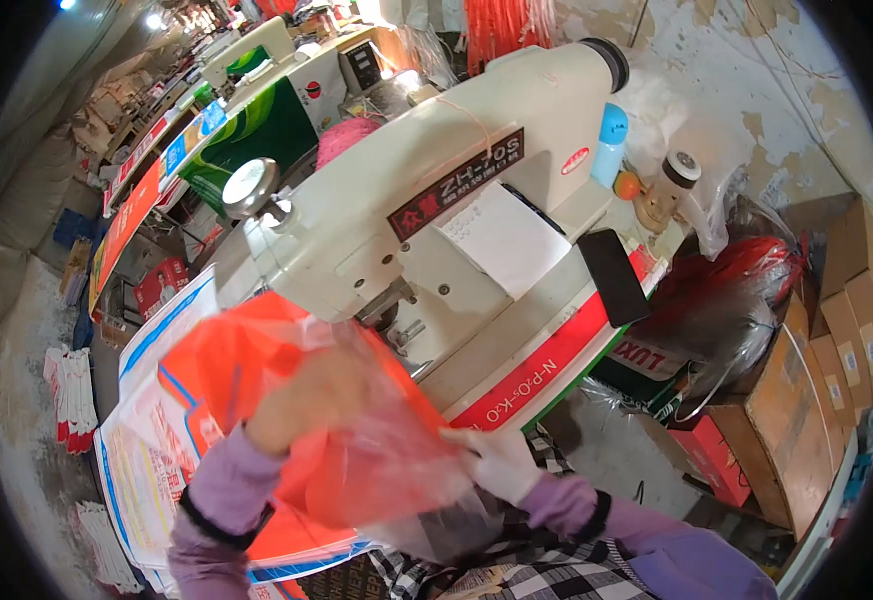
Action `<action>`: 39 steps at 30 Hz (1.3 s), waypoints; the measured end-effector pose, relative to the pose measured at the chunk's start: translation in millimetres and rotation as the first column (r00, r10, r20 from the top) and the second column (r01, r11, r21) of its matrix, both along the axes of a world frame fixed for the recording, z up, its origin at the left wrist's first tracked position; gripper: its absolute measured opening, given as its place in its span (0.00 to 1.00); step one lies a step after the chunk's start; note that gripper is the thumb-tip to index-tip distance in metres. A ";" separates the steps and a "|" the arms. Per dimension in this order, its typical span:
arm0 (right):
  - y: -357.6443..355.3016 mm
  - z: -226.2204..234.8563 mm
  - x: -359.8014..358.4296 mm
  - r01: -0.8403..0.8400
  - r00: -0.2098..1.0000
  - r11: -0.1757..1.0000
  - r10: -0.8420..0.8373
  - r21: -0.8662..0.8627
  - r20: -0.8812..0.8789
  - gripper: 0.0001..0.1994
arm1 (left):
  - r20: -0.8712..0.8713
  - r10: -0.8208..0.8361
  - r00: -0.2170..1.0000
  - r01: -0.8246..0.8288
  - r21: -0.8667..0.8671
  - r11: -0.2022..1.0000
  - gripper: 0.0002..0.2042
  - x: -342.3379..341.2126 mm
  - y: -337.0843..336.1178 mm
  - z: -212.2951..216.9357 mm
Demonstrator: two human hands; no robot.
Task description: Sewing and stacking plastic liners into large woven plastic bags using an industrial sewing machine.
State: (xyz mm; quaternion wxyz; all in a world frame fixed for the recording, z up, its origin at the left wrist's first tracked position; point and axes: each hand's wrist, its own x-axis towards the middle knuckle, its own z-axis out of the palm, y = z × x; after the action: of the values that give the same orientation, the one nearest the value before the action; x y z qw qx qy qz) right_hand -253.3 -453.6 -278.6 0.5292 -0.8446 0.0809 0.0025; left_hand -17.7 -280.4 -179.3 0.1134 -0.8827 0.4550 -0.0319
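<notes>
A translucent orange-red plastic bag (357, 470) hangs in front of me, partly smeared by motion. My right hand (502, 465), in a pale glove, is closed on the bag's right edge. Over the bag's left part lies my left hand (322, 395); it is blurred, so its fingers cannot be made out. Just beyond is a large cream industrial sewing machine (357, 235), its needle area (397, 315) close to the bag's upper edge. Printed white, red and blue sacks (147, 440) lie in a stack under and left of the bag.
A dark phone (613, 278) and a white paper pad (505, 240) rest on the machine bed. Behind them stand a blue bottle (611, 145) and a jar with a dark lid (669, 190). Cardboard boxes (782, 430) and plastic-wrapped bundles (727, 300) crowd the right side.
</notes>
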 end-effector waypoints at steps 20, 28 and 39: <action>58.0 19.9 35.1 0.051 0.999 0.245 -0.028 0.968 -0.046 0.26 | -0.847 -0.144 0.512 -0.517 -0.437 0.736 0.15 -196.4 39.6 7.5; 94.2 29.1 -24.5 -0.054 0.998 0.418 0.016 0.907 0.052 0.28 | -0.258 -0.560 0.787 0.490 -0.290 0.822 0.03 -130.0 -40.0 36.3; 34.3 37.6 -44.4 0.021 0.996 0.976 -0.002 0.215 -0.087 0.28 | -0.719 -0.063 0.692 0.384 0.293 0.876 0.11 -226.8 -20.5 43.9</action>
State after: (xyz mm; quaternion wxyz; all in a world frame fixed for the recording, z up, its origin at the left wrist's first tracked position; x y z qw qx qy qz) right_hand -297.7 -419.4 -241.0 0.6138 -0.7808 0.1077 0.0444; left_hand -244.5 -301.0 -135.3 0.1188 -0.7198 0.5661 0.3837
